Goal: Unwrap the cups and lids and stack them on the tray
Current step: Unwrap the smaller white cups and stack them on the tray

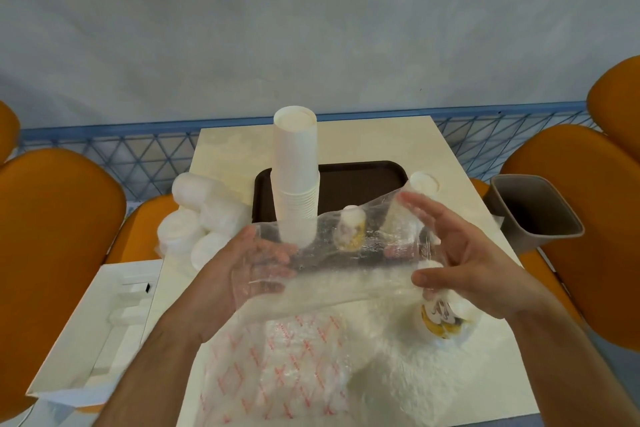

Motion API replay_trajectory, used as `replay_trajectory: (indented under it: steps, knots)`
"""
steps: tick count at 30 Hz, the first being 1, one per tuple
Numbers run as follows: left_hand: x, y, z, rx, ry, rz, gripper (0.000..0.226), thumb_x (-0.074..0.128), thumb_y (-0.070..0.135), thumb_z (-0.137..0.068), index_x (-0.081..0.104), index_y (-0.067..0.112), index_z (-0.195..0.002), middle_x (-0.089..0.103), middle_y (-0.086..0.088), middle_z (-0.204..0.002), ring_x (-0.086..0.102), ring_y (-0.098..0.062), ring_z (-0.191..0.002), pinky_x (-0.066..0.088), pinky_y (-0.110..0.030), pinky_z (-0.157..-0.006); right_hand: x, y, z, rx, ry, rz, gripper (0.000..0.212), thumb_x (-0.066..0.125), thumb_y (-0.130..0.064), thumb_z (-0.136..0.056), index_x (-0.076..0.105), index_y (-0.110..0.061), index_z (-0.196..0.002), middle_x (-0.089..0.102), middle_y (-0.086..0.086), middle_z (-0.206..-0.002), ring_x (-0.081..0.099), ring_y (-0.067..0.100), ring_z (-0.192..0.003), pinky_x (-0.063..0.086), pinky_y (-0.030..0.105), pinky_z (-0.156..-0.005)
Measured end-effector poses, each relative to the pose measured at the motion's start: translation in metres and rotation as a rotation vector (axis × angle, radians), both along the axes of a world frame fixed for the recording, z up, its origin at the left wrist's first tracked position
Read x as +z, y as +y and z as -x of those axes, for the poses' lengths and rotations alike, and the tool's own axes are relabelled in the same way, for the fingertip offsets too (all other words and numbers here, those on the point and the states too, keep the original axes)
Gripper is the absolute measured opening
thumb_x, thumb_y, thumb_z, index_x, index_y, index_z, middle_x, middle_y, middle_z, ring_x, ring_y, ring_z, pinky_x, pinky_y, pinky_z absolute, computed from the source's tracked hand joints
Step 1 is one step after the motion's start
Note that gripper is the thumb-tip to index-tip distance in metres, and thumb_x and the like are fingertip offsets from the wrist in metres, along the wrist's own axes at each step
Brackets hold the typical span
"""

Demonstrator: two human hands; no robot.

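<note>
We work at a pale table (pixel 450 156) pushed against a blue mesh fence, with orange chairs on either side. The brown tray (pixel 363 180) sits at its far middle, within easy reach, so unwrapped stock can go straight onto it. A tall stack of white cups (pixel 296 177) already stands on the tray's left part, upside down and nested, which keeps it steady. Left of the tray, wrapped lids (pixel 197 218) wait in a heap at the table edge, out of our way. A grey bin (pixel 533 215) stands to the right, probably for the waste film. Nearer us lies a red-printed bag (pixel 277 367), spread flat.

Between our hands we stretch a clear wrap (pixel 346 246), likely to pull it off or open. The left hand (pixel 256 263) grips its left end, fingers curled into the film. The right hand (pixel 464 253) has its fingers spread and mostly straight against the film, thumb beneath; we cannot tell whether it pinches. Under it lies a printed cup (pixel 443 319), and another small one (pixel 351 229) shows through the wrap. A loose lid (pixel 424 180) rests by the tray.
</note>
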State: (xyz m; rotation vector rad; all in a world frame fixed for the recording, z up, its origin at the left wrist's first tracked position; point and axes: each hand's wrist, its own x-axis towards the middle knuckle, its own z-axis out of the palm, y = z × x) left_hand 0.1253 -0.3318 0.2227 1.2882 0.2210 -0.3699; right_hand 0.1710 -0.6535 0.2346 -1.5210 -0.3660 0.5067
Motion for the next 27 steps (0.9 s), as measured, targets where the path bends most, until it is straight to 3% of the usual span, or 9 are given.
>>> replay_trajectory:
  steps: [2, 3, 6, 10, 15, 19, 23, 27]
  knots:
    - [-0.001, -0.010, -0.005, 0.053, 0.004, -0.047, 0.060, 0.055, 0.058, -0.087, 0.065, -0.001, -0.086, 0.070, -0.013, -0.119, 0.067, -0.037, -0.101, 0.055, -0.038, -0.081, -0.003, 0.001, 0.000, 0.039, 0.074, -0.024, 0.077, 0.074, 0.008, -0.076, 0.057, -0.029, -0.141, 0.048, -0.011, -0.152, 0.066, 0.036, -0.118, 0.064, 0.040, -0.068]
    - [-0.002, -0.013, -0.007, 0.083, -0.007, -0.075, 0.050, 0.053, 0.048, -0.089, 0.066, 0.000, -0.082, 0.072, -0.014, -0.116, 0.068, -0.036, -0.098, 0.055, -0.039, -0.082, -0.005, 0.002, -0.001, 0.042, 0.076, -0.005, 0.074, 0.074, 0.007, -0.078, 0.057, -0.028, -0.141, 0.050, -0.010, -0.151, 0.069, 0.039, -0.109, 0.064, 0.037, -0.064]
    - [-0.005, -0.016, -0.013, 0.176, -0.032, -0.154, 0.034, 0.057, 0.024, -0.095, 0.074, 0.010, -0.069, 0.074, -0.016, -0.106, 0.069, -0.032, -0.092, 0.053, -0.047, -0.092, -0.008, 0.007, -0.002, 0.025, 0.061, 0.045, 0.086, 0.072, 0.010, -0.082, 0.045, -0.035, -0.149, 0.045, -0.022, -0.152, 0.073, 0.032, -0.096, 0.062, 0.033, -0.063]
    - [-0.013, -0.009, -0.018, 0.334, -0.024, -0.160, 0.023, 0.061, 0.006, -0.093, 0.078, 0.010, -0.078, 0.075, -0.019, -0.093, 0.069, -0.026, -0.084, 0.055, -0.035, -0.080, -0.010, 0.005, -0.001, 0.043, 0.057, 0.047, 0.102, 0.074, 0.011, -0.081, 0.030, -0.048, -0.152, 0.036, -0.044, -0.145, 0.072, 0.035, -0.102, 0.061, 0.028, -0.060]
    - [-0.015, -0.001, -0.020, 0.433, -0.038, -0.038, 0.018, 0.060, 0.013, -0.094, 0.075, 0.009, -0.086, 0.074, -0.012, -0.096, 0.071, -0.027, -0.086, 0.059, -0.033, -0.073, -0.011, 0.003, 0.002, 0.062, 0.051, 0.062, 0.115, 0.073, 0.016, -0.080, 0.020, -0.058, -0.151, 0.023, -0.048, -0.148, 0.069, 0.036, -0.108, 0.060, 0.029, -0.058]
    - [-0.012, 0.000, -0.026, 0.243, 0.091, -0.123, 0.027, 0.065, 0.035, -0.089, 0.073, 0.010, -0.094, 0.074, -0.010, -0.104, 0.071, -0.028, -0.092, 0.057, -0.042, -0.082, -0.011, 0.006, 0.004, 0.111, 0.030, 0.074, 0.116, 0.073, 0.016, -0.080, 0.019, -0.060, -0.150, 0.026, -0.050, -0.145, 0.069, 0.034, -0.110, 0.060, 0.030, -0.058]
    - [-0.011, 0.001, -0.032, 0.358, 0.094, -0.073, 0.014, 0.069, 0.021, -0.090, 0.075, 0.008, -0.087, 0.074, -0.009, -0.088, 0.070, -0.021, -0.078, 0.058, -0.033, -0.073, -0.011, 0.010, 0.004, 0.133, 0.023, 0.078, 0.116, 0.074, 0.015, -0.080, 0.019, -0.060, -0.150, 0.025, -0.049, -0.146, 0.068, 0.033, -0.111, 0.061, 0.031, -0.058]
    - [-0.017, 0.009, -0.033, 0.490, 0.073, 0.066, 0.011, 0.067, 0.015, -0.092, 0.070, 0.011, -0.083, 0.072, -0.009, -0.085, 0.070, -0.019, -0.077, 0.059, -0.034, -0.078, -0.010, 0.009, 0.005, 0.118, 0.020, 0.071, 0.116, 0.074, 0.015, -0.080, 0.019, -0.062, -0.148, 0.028, -0.050, -0.143, 0.068, 0.033, -0.113, 0.061, 0.032, -0.061]
